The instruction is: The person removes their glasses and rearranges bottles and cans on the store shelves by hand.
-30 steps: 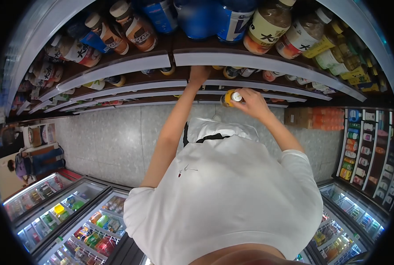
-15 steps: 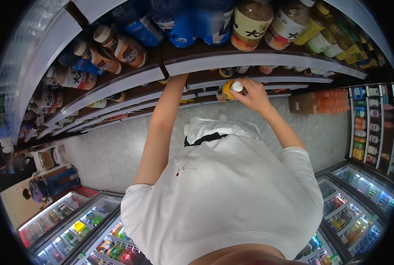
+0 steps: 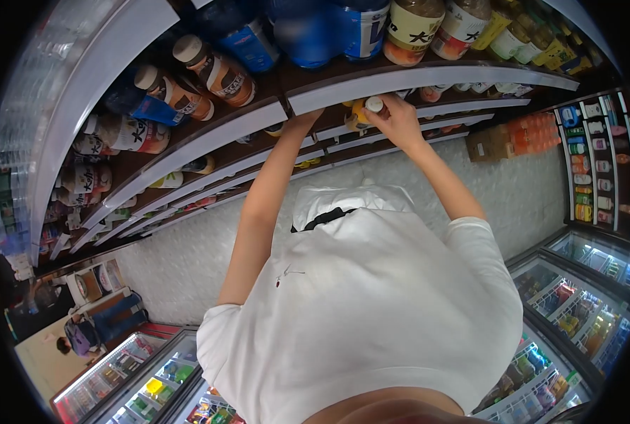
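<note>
My right hand (image 3: pixel 398 119) is closed around the top of a bottle with a white cap (image 3: pixel 375 104) and a yellow-orange body (image 3: pixel 358 113). It holds the bottle at the front of a shelf, just below the white edge strip (image 3: pixel 414 83) of the shelf above. My left forearm (image 3: pixel 269 180) reaches in under that same strip. The shelf hides my left hand beyond the wrist (image 3: pixel 306 121), so its fingers and anything in them cannot be seen.
Overhead stand large blue-labelled bottles (image 3: pixel 363 32), a cream-labelled bottle (image 3: pixel 412 32) and brown coffee bottles (image 3: pixel 223 74). A cardboard box (image 3: pixel 488 146) and orange-red packs (image 3: pixel 534 134) sit on the floor at right. Glass-door coolers (image 3: pixel 576 304) line the back. A person (image 3: pixel 92 332) is at far left.
My right hand has moved the bottle upward and in toward the shelf. The left arm still reaches under the shelf edge. The whole view has shifted slightly.
</note>
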### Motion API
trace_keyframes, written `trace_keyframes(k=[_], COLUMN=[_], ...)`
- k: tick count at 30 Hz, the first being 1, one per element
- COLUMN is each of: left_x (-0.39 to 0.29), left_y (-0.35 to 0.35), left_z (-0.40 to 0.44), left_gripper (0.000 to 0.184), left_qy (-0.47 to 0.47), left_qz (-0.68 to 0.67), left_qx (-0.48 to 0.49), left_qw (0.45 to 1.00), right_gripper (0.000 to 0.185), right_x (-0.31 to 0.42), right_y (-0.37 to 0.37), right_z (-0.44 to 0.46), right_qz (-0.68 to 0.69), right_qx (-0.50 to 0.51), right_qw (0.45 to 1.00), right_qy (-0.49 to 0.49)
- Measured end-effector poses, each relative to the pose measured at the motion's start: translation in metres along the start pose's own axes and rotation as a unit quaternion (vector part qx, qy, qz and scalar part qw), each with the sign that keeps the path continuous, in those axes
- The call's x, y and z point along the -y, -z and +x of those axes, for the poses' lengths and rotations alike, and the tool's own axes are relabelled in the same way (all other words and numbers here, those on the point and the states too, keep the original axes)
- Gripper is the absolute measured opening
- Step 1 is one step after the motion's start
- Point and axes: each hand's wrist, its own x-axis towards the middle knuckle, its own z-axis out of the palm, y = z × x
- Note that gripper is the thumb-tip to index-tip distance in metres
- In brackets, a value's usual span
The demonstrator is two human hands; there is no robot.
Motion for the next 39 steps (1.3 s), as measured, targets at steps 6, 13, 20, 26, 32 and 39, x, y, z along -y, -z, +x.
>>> trace_keyframes(k=[6, 13, 20, 26, 32, 39], left_x=[-0.028, -0.031, -0.031, -0.014, -0.017, -0.030], left_y=[0.035, 0.061, 0.098, 0.099, 0.105, 0.102], left_z=[0.008, -0.002, 0.009, 0.003, 0.003, 0.010], left_gripper=[0.029, 0.031, 0.018, 0.014, 0.016, 0.022], left_qy=[0.108, 0.255, 0.218, 0.171, 0.176, 0.158], left_qz=[-0.045, -0.084, -0.116, -0.087, -0.042, 0.001], left_qx=[0.076, 0.138, 0.073, 0.085, 0.114, 0.132], left_qw=[0.990, 0.953, 0.966, 0.978, 0.977, 0.978], right_gripper=[0.029, 0.030, 0.023, 0.023, 0.024, 0.024], right_x=[0.006, 0.005, 0.004, -0.024, -0.022, -0.019], right_y=[-0.012, -0.036, -0.066, -0.101, -0.106, -0.089], right_z=[0.007, 0.020, 0.036, 0.049, 0.048, 0.055], right_qz=[-0.029, -0.080, -0.145, -0.178, -0.195, -0.228], right_qx=[-0.052, 0.020, -0.011, -0.021, -0.007, 0.007], right_qw=[0.998, 0.994, 0.989, 0.983, 0.979, 0.970], right_qy=[-0.026, -0.073, 0.014, 0.049, 0.063, 0.085])
